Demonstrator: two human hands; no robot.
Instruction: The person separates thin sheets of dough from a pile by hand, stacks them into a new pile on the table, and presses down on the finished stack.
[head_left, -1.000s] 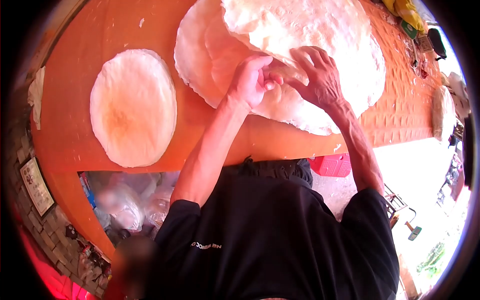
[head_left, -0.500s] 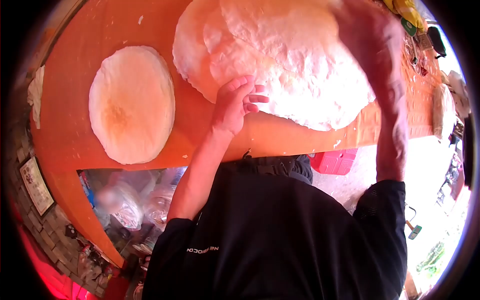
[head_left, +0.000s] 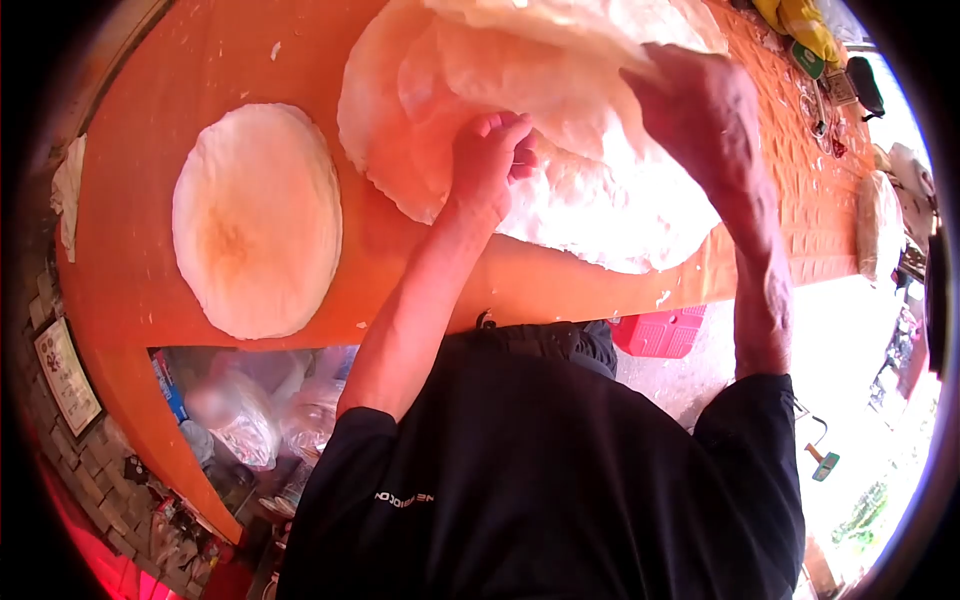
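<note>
A pile of thin, pale flatbreads (head_left: 400, 110) lies on the orange table, with bright light washing out its right side. My right hand (head_left: 705, 110) grips the upper flatbread (head_left: 570, 60), whose lifted part folds over toward the far side. Over the near part of the pile is my left hand (head_left: 492, 160), its fingers curled in and the thumb close to them. Whether anything is pinched there is hidden. To the left, apart from both hands, a separate oval flatbread (head_left: 260, 220) with a browned patch lies flat.
The orange table (head_left: 130, 240) runs across the view, its near edge close to my body. Beneath it are plastic bags (head_left: 245, 420) and a red plastic container (head_left: 660, 332). Yellow cloth (head_left: 800, 25) and small items lie at the far right, with a wrapped bundle (head_left: 880, 225) below them.
My right hand has come back left and nearer, raising and folding the upper flatbread. My left hand has moved slightly right over the pile, and its fingers have curled in.
</note>
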